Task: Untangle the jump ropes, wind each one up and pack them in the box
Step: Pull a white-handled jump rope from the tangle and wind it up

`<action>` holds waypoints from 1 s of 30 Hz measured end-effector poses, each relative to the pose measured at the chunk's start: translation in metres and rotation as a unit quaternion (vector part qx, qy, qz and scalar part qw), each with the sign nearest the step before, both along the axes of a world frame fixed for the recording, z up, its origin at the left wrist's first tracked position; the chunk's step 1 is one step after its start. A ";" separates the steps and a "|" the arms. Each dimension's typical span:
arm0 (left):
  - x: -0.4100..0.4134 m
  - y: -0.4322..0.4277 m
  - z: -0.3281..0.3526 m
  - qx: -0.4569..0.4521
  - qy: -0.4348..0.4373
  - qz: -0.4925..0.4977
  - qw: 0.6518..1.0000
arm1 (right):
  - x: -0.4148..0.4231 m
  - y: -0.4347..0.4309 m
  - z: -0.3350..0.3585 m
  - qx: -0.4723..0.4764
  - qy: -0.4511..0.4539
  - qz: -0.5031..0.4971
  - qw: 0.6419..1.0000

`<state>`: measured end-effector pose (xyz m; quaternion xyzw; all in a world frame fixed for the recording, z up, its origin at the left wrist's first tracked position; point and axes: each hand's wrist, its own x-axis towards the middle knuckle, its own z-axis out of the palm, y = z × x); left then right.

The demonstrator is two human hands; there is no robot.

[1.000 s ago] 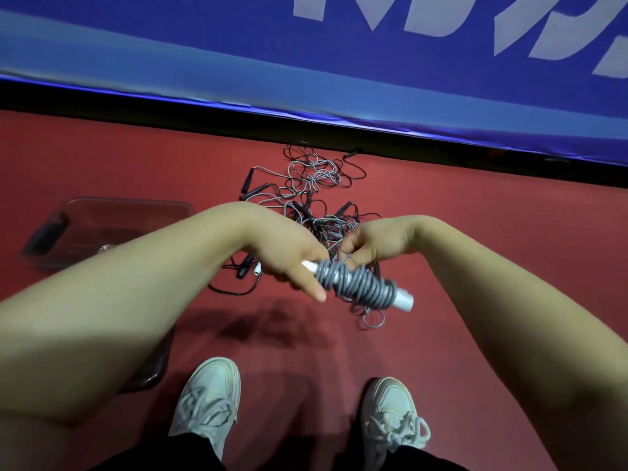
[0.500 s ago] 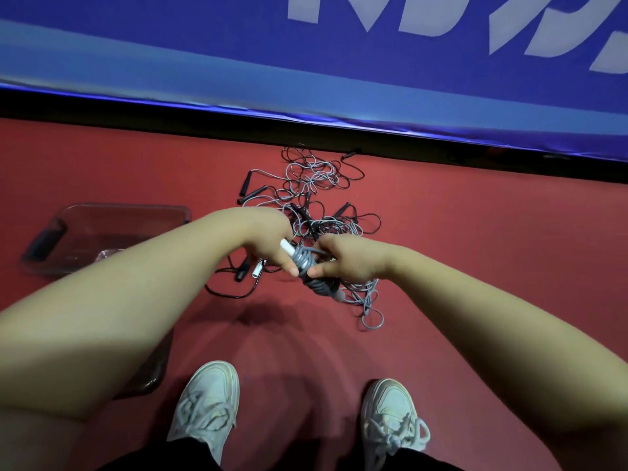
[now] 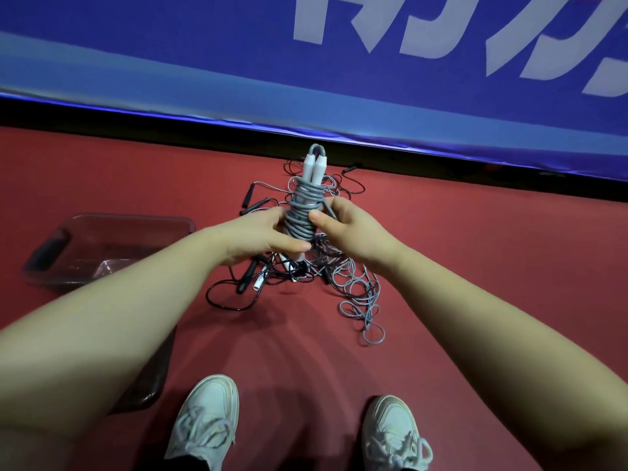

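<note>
A grey jump rope (image 3: 302, 212) is wound in tight coils round its two white handles, which point up and away from me. My left hand (image 3: 261, 237) grips the lower part of the bundle from the left. My right hand (image 3: 343, 227) pinches the grey cord against the coils on the right side. Below and behind the bundle lies a tangled pile of ropes (image 3: 343, 266) on the red floor, grey cords and black cords with black handles. A clear plastic box (image 3: 102, 246) stands on the floor at the left, partly hidden by my left forearm.
A blue banner wall (image 3: 306, 79) with white lettering closes off the far side, with a dark gap at its foot. My two white sneakers (image 3: 207, 423) stand at the bottom. Red floor extends to the right.
The wound bundle has swung from lying crosswise and low to standing upright, handles pointing away. Both hands rose with it and regripped its sides.
</note>
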<state>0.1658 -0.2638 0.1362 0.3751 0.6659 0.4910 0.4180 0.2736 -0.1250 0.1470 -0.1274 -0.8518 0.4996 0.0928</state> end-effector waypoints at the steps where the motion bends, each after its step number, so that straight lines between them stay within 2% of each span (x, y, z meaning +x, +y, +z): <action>1: -0.001 0.000 0.000 -0.003 0.024 0.005 1.000 | -0.001 0.002 0.003 0.022 -0.005 0.002 1.000; 3: -0.004 -0.001 0.001 -0.015 0.052 0.020 0.998 | 0.002 0.008 0.013 0.090 -0.037 -0.016 0.995; 7: -0.007 -0.004 0.006 -0.023 0.037 0.024 0.999 | 0.010 0.016 0.023 0.245 -0.114 -0.069 0.960; 11: -0.003 -0.004 0.009 -0.051 0.175 0.006 0.983 | 0.008 0.005 0.023 0.271 -0.125 -0.048 0.953; 12: -0.001 -0.004 0.009 -0.062 0.189 0.011 0.980 | 0.007 0.003 0.024 0.265 -0.125 -0.043 0.955; 15: 0.000 -0.003 0.008 -0.057 0.158 0.030 0.985 | 0.005 0.004 0.021 0.258 -0.132 -0.035 0.956; 18: -0.001 -0.002 0.010 -0.071 0.246 0.043 0.966 | 0.009 0.012 0.026 0.276 -0.157 -0.024 0.948; 20: -0.002 -0.003 0.009 -0.087 0.297 0.049 0.950 | 0.014 0.022 0.035 0.342 -0.182 -0.022 0.922; 25: -0.001 0.002 0.007 -0.104 0.341 0.046 0.933 | 0.028 0.033 0.050 0.438 -0.205 -0.044 0.874; 27: -0.002 0.005 0.007 -0.126 0.351 0.037 0.927 | 0.030 0.028 0.054 0.534 -0.187 -0.045 0.823; 30: -0.002 0.007 0.009 -0.162 0.367 -0.019 0.916 | 0.028 0.017 0.060 0.657 -0.121 0.011 0.744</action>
